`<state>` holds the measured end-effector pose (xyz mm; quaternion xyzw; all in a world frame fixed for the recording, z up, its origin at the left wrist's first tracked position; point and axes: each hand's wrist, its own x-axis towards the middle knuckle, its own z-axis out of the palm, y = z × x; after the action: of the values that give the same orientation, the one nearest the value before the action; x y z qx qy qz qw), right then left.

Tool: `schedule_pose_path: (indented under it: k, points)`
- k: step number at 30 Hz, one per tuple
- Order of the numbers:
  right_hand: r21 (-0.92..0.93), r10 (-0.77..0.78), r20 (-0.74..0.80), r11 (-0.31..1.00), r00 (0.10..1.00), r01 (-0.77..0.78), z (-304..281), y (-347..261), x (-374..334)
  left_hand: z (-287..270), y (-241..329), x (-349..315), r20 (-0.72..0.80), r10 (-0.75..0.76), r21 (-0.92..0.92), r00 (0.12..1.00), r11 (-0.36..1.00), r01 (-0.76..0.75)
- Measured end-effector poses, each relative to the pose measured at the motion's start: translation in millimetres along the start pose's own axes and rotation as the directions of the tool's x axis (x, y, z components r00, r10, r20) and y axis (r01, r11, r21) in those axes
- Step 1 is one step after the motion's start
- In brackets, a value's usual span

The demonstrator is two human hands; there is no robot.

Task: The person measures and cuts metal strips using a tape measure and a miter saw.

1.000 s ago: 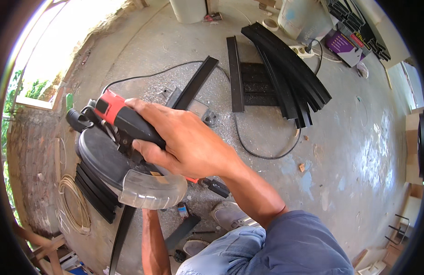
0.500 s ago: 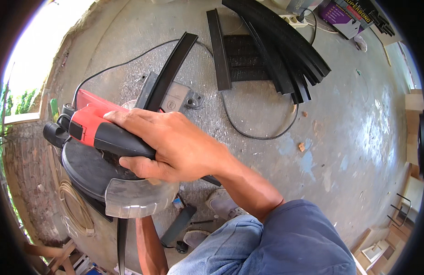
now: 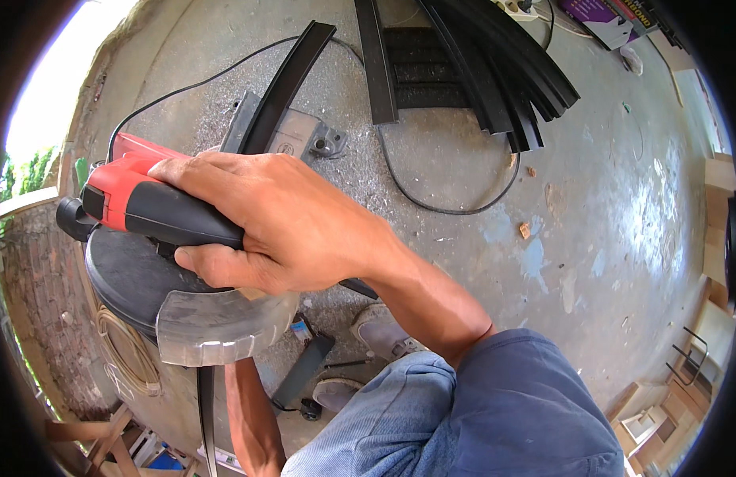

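Observation:
My right hand [image 3: 296, 215] is closed around the black grip of the red and black chop saw [image 3: 185, 213]. The saw's round dark guard and a clear plastic shield [image 3: 225, 327] hang below that grip. My left forearm [image 3: 253, 413] reaches up under the shield, which hides the hand, so its fingers do not show. A long black channel profile [image 3: 292, 75] lies across the saw's grey base [image 3: 308, 131]. Below the shield, a dark strip [image 3: 207, 405] runs downward beside my left forearm; whether it is the same piece is hidden.
Several black profiles [image 3: 495, 71] lie fanned out on the concrete floor. Power cable [image 3: 431, 208] loops past them. Pale shavings surround the saw base. By my shoes [image 3: 384, 330] lies a dark grey cylindrical tool [image 3: 303, 370]. A coiled hose [image 3: 129, 350] rests by the brick wall.
The whole view has shifted, so the saw and floor items sit higher, with the saw and my hand also further left. My right hand keeps its hold on the grip.

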<state>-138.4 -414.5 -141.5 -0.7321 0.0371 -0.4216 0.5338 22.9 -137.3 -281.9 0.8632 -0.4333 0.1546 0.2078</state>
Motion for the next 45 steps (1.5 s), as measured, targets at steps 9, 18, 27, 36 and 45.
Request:
schedule_pose_path:
  k: [9, 18, 27, 36, 45]
  points:
    - [0.011, 0.002, 0.013, 1.0, 1.0, -0.002, -1.1, -0.3, -0.4, 1.4, 1.1, 2.6, -0.002, 0.01, -0.006, 1.0, 1.0, -0.01]
    - [-0.029, -0.056, -0.027, 0.998, 0.998, 0.055, 1.3, 5.2, 0.0, 1.2, 4.1, 4.0, 0.001, 0.019, -0.015, 1.0, 1.0, -0.019]
    - [-0.018, -0.032, 0.023, 0.999, 0.999, 0.033, -3.9, 6.4, -4.4, 1.3, 4.0, 6.7, 0.004, 0.023, -0.025, 1.0, 0.999, -0.023]
    - [-0.007, -0.054, 0.04, 0.999, 0.998, 0.054, -4.8, 7.2, -3.4, 1.4, 5.4, 11.2, 0.004, 0.031, -0.031, 1.0, 0.999, -0.031]
    - [-0.125, -0.097, 0.026, 0.987, 0.995, 0.1, -6.5, 0.7, -1.8, 0.5, 5.0, 16.9, -0.001, 0.03, -0.038, 1.0, 0.999, -0.03]
